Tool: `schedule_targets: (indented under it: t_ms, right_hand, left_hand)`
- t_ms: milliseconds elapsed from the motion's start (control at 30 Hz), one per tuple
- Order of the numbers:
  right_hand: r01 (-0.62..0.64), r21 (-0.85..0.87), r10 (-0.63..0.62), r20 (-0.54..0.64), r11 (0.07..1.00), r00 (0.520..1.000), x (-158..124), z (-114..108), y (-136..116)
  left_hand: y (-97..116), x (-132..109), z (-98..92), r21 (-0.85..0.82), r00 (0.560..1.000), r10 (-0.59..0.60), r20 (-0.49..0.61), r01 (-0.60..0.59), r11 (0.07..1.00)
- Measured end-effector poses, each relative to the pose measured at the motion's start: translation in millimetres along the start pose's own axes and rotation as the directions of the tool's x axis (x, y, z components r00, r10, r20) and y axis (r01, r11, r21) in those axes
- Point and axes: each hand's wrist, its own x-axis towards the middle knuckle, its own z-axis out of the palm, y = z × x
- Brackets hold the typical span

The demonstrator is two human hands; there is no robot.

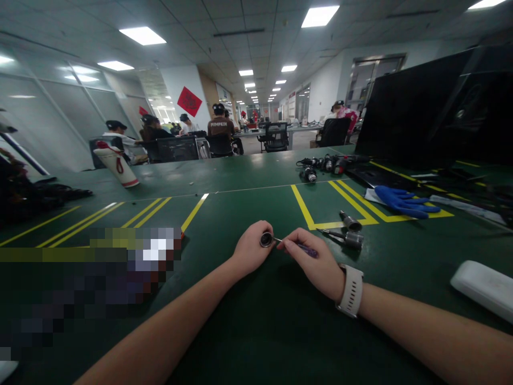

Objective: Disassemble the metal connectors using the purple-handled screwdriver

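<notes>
My left hand is closed round a small round metal part, its open end turned toward me. My right hand, with a white watch at the wrist, pinches a thin purple-handled screwdriver whose tip reaches into the part. Both hands rest low over the green table mat. Just right of my right hand lie two small metal cylinders and another slim tool.
A blue glove lies at the right on yellow floor-style markings. Several dark tool parts sit farther back. A black monitor stands at the right, a white case near the right edge, a white-red bottle at the left. People sit at distant desks.
</notes>
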Motion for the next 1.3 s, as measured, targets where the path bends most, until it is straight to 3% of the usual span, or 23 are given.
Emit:
schedule_targets:
  t_ms: [167,300,433,633,933,1300]
  right_hand:
    - [0.016,-0.068,-0.016,-0.001,0.998,1.0,-2.5,0.0,-4.9]
    - [-0.059,0.113,0.059,0.001,0.992,0.998,1.9,-2.3,-2.0]
    - [-0.172,0.332,0.162,0.058,0.928,0.985,6.7,-3.6,5.4]
    - [-0.244,0.456,0.212,0.12,0.856,0.97,7.0,-3.3,8.5]
    - [-0.197,0.365,0.174,0.095,0.91,0.98,6.7,-2.3,5.3]
    - [-0.175,0.371,0.128,0.148,0.912,0.981,6.3,-2.0,6.0]
  left_hand:
    - [-1.2,-1.4,-0.7,0.003,0.996,0.087,-0.021,-0.087,0.996]
    - [-0.1,-1.6,-1.5,0.006,0.995,0.098,-0.008,-0.098,0.995]
    - [-0.1,-1.1,-1.4,-0.027,0.998,0.065,-0.001,-0.065,0.998]
    - [-1.3,0.5,-1.6,-0.087,0.998,0.036,-0.043,-0.039,0.995]
    - [-0.4,-0.6,-0.1,-0.026,0.999,0.018,-0.05,-0.019,0.999]
    - [-5.5,0.4,0.4,-0.098,0.996,0.025,-0.089,-0.034,0.995]
